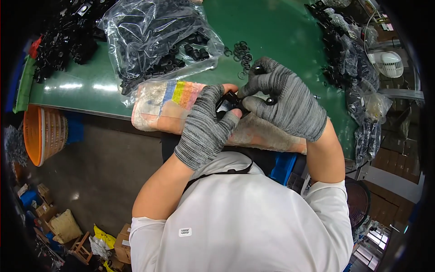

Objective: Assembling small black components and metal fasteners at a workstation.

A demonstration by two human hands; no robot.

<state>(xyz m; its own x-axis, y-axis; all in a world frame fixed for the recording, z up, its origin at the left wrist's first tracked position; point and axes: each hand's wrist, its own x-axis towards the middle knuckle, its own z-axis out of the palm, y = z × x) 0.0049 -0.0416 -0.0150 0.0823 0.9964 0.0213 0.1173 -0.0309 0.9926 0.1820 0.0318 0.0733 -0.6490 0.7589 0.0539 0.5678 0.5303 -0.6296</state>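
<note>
Over the table's near edge, my left hand in a grey knitted fingerless glove is closed on a black plastic part, gripped between thumb and fingers. Close on its right, my gloved right hand has bent fingers, their tips meeting that part's right side. A small dark, shiny piece shows by the right thumb; its exact kind is hard to make out. Beneath both hands lies a striped, worn cloth. Several loose black rings lie on the green table just beyond the right hand.
A clear plastic bag of black parts lies on the green table. Heaps of black parts stand far left, with bagged ones along the right. An orange basket stands left below the table. A white fan is at right.
</note>
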